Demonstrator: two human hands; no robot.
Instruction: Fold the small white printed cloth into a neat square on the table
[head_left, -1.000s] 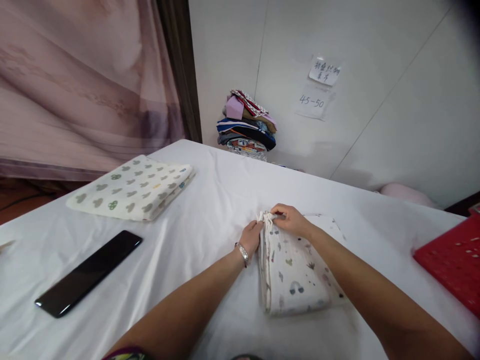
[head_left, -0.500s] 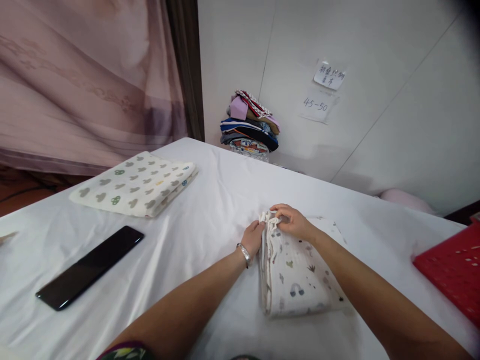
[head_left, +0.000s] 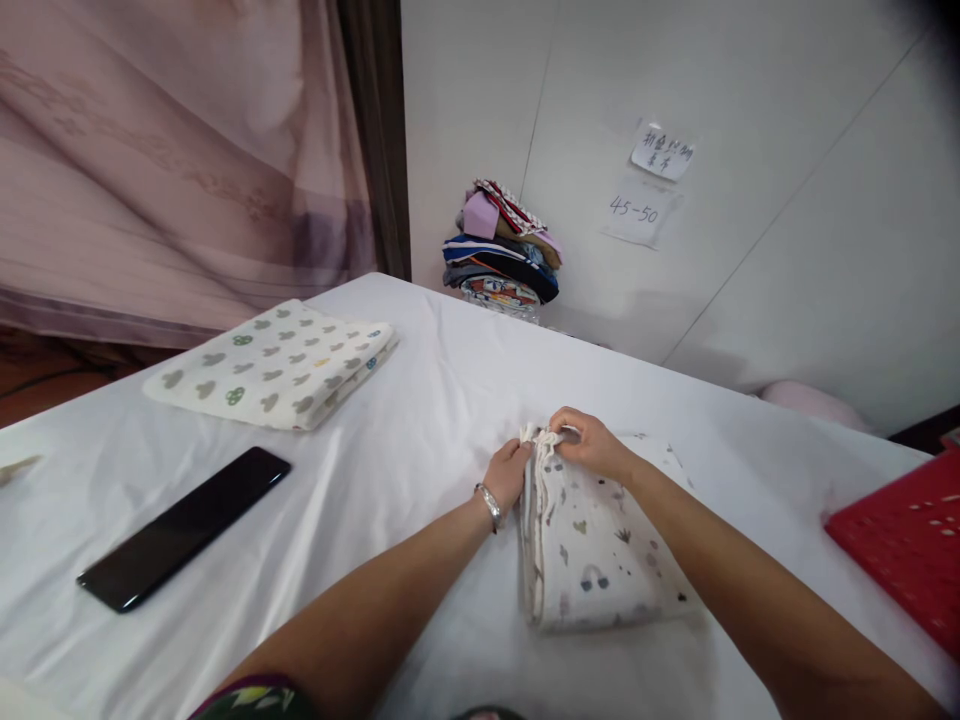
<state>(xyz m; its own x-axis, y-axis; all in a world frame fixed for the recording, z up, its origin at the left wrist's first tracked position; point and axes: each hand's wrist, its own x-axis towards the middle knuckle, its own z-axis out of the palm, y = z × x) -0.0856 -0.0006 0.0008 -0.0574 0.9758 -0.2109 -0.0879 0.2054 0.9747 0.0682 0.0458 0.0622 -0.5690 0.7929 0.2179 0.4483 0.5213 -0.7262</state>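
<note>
A folded white cloth with small printed figures (head_left: 592,550) lies on the white table (head_left: 420,420) in front of me. My left hand (head_left: 510,470), with a silver bracelet on the wrist, pinches the cloth's far left corner, fingers closed on the layered edge. Opposite it, my right hand (head_left: 592,442) rests on the far end of the cloth with its fingers curled over the same bunched corner.
A second folded cloth with grey and green prints (head_left: 277,362) lies at the far left. A black phone (head_left: 184,526) lies nearer on the left. A red perforated basket (head_left: 904,535) sits at the right edge. Stacked folded clothes (head_left: 502,252) stand by the wall.
Both hands stay at the cloth's far corner with only slight finger shifts. The view has drifted a little.
</note>
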